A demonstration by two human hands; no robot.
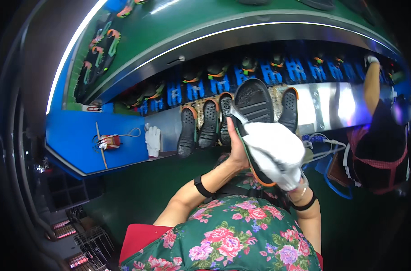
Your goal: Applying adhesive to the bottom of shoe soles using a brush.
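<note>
My left hand [236, 147] is bare and grips a shoe sole [256, 170] with an orange and green rim, its thumb along the edge and its other fingers hidden behind. In a white glove, my right hand [278, 151] is curled over the inside of that sole, covering most of it. What its fingers hold, if anything, is hidden. Just beyond my hands a black ridged sole [254, 101] shows; I cannot tell whether it is held or rests on the bench. More black soles [208, 123] with orange ends lie left of it, and another sole [289, 109] lies on the right.
Blue holders [196, 90] with shoe parts line the far side of the metal bench [336, 106]. Beyond runs a green belt [214, 16]. On the blue side table [74, 140] are a red-and-white item [109, 142] and a white glove [153, 140]. A co-worker's gloved hand [372, 59] reaches in at right.
</note>
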